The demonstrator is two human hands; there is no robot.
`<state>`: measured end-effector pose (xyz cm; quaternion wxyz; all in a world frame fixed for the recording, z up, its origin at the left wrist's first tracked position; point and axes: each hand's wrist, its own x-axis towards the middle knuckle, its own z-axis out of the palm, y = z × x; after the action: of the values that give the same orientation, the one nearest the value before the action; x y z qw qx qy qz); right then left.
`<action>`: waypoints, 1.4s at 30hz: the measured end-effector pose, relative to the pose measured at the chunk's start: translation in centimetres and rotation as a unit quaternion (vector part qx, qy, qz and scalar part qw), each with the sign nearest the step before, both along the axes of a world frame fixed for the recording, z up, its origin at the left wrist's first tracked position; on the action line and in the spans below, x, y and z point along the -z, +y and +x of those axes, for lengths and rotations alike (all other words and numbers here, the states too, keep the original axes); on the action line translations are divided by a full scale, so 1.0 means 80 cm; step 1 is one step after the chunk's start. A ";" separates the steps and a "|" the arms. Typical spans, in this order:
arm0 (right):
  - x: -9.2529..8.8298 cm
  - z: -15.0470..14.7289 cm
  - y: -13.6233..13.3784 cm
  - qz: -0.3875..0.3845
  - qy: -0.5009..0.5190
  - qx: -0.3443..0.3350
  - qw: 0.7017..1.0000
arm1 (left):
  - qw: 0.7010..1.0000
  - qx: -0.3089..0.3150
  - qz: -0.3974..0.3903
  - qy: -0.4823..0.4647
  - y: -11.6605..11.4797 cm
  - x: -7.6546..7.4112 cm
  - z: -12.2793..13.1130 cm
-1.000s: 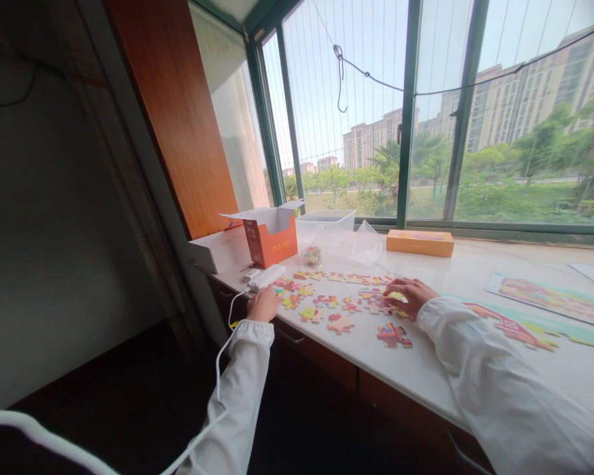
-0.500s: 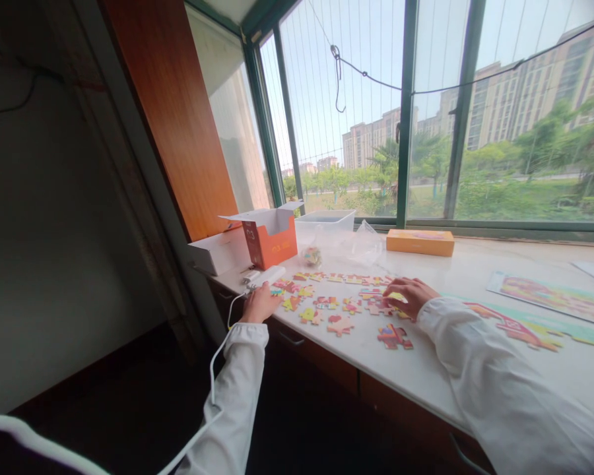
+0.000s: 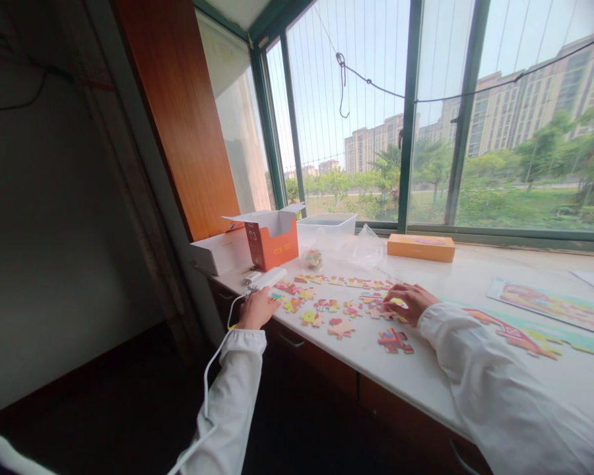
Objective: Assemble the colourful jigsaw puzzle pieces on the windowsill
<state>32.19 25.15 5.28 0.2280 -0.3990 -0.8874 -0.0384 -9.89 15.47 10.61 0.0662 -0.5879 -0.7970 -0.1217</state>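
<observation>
Puzzle pieces (image 3: 340,328) spread flat, many apart, on surface (image 3: 361,349) right of red box (image 3: 282,251), prob. so each shows; L hand (image 3: 258,309) on box's near side, fingers bent, can't tell its hold; R hand (image 3: 410,303) well right of box, grip half-open, nothing seen in it

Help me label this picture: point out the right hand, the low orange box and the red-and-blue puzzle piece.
Right hand (image 3: 414,302): head view, back of the hand.
Low orange box (image 3: 420,250): head view, front side.
Red-and-blue puzzle piece (image 3: 395,341): head view, printed face.
</observation>
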 end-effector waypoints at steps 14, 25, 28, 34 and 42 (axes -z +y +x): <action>-0.023 -0.024 -0.019 -0.047 0.167 -0.028 0.984 | 0.938 0.184 0.293 0.014 -0.036 -0.004 0.085; -0.059 -0.069 -0.053 -0.374 0.395 -0.201 0.815 | 0.895 0.307 0.318 -0.066 -0.054 0.010 0.202; -0.061 -0.073 -0.055 -0.401 0.435 -0.223 0.775 | 0.887 0.315 0.321 -0.103 -0.055 0.012 0.209; -0.061 -0.077 -0.055 -0.442 0.432 -0.254 0.744 | 0.872 0.323 0.304 -0.209 -0.063 0.016 0.215; -0.057 -0.082 -0.047 -0.427 0.446 -0.236 0.751 | 0.875 0.288 0.276 -0.276 -0.067 0.023 0.218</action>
<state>25.67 21.42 9.81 0.4056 -0.2047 -0.6750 0.5813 7.52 10.10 8.79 -0.0349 -0.6917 -0.5124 -0.5077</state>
